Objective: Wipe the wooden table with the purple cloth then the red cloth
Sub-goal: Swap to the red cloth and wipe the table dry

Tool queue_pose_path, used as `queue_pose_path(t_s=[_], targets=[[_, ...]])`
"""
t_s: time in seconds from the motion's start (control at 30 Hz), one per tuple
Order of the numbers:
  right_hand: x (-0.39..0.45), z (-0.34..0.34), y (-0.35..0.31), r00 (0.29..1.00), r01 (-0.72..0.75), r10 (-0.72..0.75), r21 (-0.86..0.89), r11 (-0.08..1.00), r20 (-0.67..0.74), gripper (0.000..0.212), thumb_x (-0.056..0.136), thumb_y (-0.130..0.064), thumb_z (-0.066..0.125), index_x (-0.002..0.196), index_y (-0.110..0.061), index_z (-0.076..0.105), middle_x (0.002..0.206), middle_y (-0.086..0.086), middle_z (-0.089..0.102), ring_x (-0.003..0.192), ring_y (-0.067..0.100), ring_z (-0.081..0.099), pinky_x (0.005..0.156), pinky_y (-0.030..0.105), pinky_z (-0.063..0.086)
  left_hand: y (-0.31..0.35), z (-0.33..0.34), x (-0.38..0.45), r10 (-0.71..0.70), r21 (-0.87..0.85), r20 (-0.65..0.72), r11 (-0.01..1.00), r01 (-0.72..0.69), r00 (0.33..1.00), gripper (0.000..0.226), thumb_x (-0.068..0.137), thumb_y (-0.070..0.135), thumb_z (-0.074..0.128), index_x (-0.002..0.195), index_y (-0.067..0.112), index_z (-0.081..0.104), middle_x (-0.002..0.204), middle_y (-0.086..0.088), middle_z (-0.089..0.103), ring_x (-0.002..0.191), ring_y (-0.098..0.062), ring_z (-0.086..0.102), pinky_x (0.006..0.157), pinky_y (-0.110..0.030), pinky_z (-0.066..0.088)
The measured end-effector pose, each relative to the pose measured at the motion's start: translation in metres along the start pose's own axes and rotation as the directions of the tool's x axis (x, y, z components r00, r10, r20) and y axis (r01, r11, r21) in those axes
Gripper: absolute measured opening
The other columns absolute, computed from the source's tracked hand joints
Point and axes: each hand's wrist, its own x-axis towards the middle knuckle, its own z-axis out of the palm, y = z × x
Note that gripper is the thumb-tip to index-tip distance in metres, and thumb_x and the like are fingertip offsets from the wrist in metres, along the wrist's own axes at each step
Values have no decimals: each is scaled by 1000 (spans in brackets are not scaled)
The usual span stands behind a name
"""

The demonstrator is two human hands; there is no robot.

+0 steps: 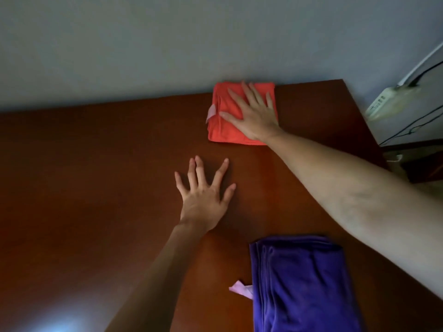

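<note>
My right hand (254, 113) lies flat, fingers spread, pressing the folded red cloth (230, 125) at the table's (96, 176) far edge — so I judge I'm on the second wipe. My left hand (203, 200) rests open, gripping nothing. The purple cloth (302, 283) lies folded just below my right forearm — seemingly done.

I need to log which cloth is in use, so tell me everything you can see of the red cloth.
The red cloth is an orange-red, soft-looking fabric folded into a rough square, lying flat at the far edge of the wooden table, next to the wall. A pale tag sticks out at its left side. The right hand rests flat on it with fingers straight and spread, covering its right part. The purple cloth lies apart from it, at the near edge.
</note>
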Motion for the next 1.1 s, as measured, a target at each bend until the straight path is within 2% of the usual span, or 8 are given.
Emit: queue_pose_path(t_s=[0.13, 0.27, 0.43, 0.53, 0.67, 0.83, 0.97, 1.1], targets=[[-63, -1, 17, 998, 43, -42, 16, 999, -50, 92, 85, -87, 19, 164, -41, 27, 176, 1, 15, 162, 20, 10, 129, 55, 6, 6, -6, 0, -55, -74, 2, 996, 55, 998, 64, 94, 66, 26, 153, 43, 18, 162, -19, 8, 151, -31, 0, 117, -61, 0], [-151, 4, 57, 991, 91, -92, -19, 996, -97, 84, 90, -84, 24, 162, -42, 31, 175, 0, 20, 161, 19, 15, 128, 56, 13, 40, -13, -11, -130, -189, -51, 975, 119, 990, 61, 95, 52, 46, 147, 21, 37, 145, -11, 30, 136, -30, 26, 110, -56, 17], [-253, 8, 109, 981, 9, -17, -45, 999, -193, 78, 95, -81, 32, 162, -42, 33, 174, 0, 21, 161, 18, 17, 127, 56, 18, 111, -2, -25, 76, -222, -20, 972, -78, 997, 68, 90, 65, 26, 141, 24, 42, 135, -4, 34, 123, -26, 36, 102, -54, 29], [-273, 9, 121, 979, -44, 36, -36, 998, -198, 77, 95, -82, 31, 162, -44, 31, 175, -2, 19, 162, 17, 14, 127, 55, 17, 131, 19, -23, 114, -229, -27, 966, -118, 993, 73, 85, 61, 19, 146, 27, 37, 146, -1, 30, 134, -20, 31, 110, -50, 18], [-255, 7, 123, 990, -16, 10, -45, 999, -142, 79, 94, -83, 26, 163, -45, 26, 175, -2, 16, 162, 18, 9, 128, 54, 13, 132, 34, -20, 88, -296, -47, 950, -98, 995, 72, 86, 59, 12, 149, 31, 32, 154, 1, 25, 149, -11, 13, 117, -43, -1], [-176, -7, 143, 992, 92, -95, -35, 995, -78, 82, 90, -85, 23, 162, -46, 28, 175, -3, 18, 162, 18, 12, 128, 54, 12, 131, 34, -3, 90, -337, -79, 935, -112, 993, 68, 91, 59, 15, 150, 27, 29, 150, 4, 27, 147, -4, 10, 117, -45, -6], [-68, -22, 160, 999, -2, 2, -14, 1000, -47, 83, 90, -86, 24, 162, -46, 25, 175, -3, 15, 162, 18, 9, 129, 53, 7, 146, 32, 29, 42, -287, -28, 957, -48, 999, 75, 95, 63, 34, 155, 21, 18, 156, 2, 16, 149, -8, 3, 116, -55, -11], [3, -33, 177, 994, -104, 104, -21, 994, -27, 76, 96, -81, 33, 163, -46, 23, 175, -1, 15, 161, 18, 9, 129, 53, 5, 150, 36, 36, 88, -124, -3, 988, -87, 996, 86, 92, 68, 33, 157, 19, 5, 161, 0, 4, 150, -12, -10, 114, -63, -9]])
